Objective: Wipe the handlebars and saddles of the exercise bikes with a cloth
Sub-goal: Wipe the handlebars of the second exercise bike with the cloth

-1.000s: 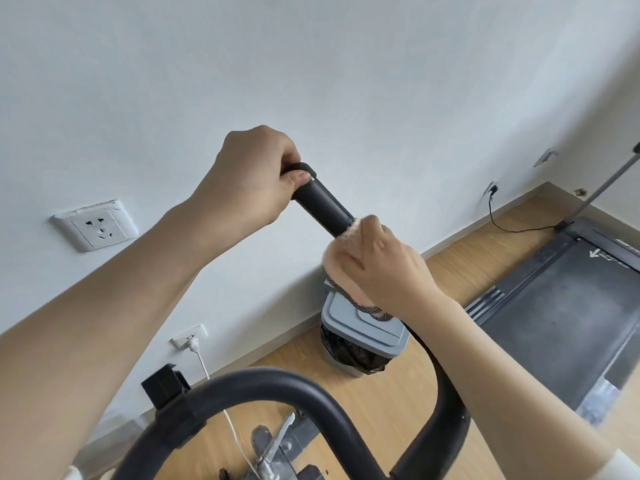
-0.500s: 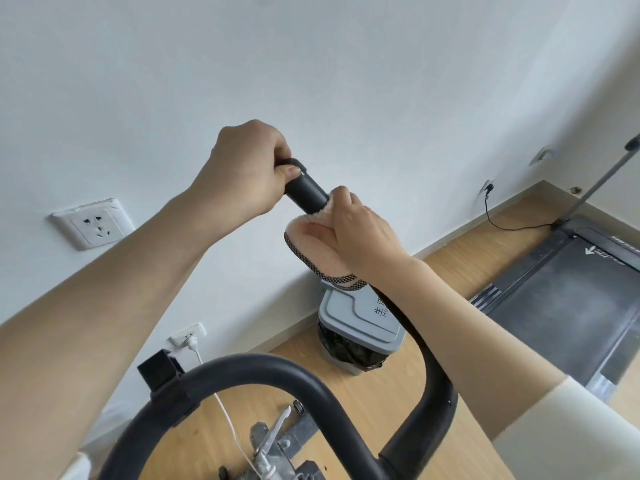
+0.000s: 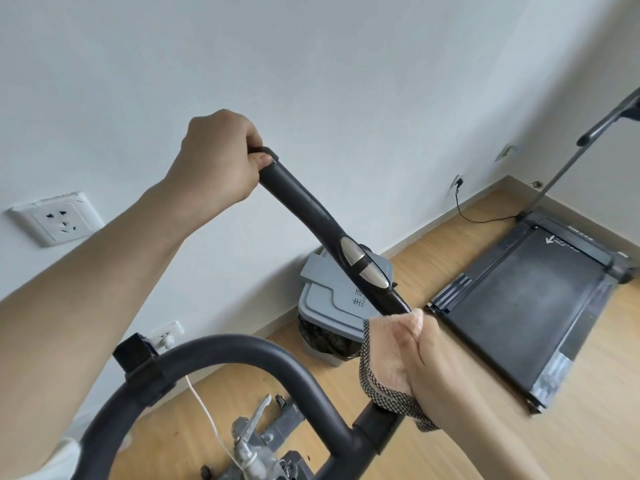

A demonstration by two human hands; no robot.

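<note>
A black exercise bike handlebar [image 3: 301,202] rises from lower right to upper left, with two silver sensor pads [image 3: 360,261] at mid-length. My left hand [image 3: 221,164] is closed around its top end. My right hand [image 3: 436,368] grips a peach cloth with a checked edge [image 3: 388,362], wrapped around the lower part of the bar just below the sensor pads. A second curved black bar [image 3: 221,351] of the bike arches across the bottom. No saddle is in view.
A grey lidded bin with a black liner [image 3: 332,306] stands on the wooden floor against the white wall. A black treadmill [image 3: 540,292] lies to the right with its cable plugged in. Wall sockets [image 3: 59,218] sit at left; a white cord hangs below.
My right hand has slid the cloth down the handlebar from near the top end to below the sensor pads. My left hand stays on the top end.
</note>
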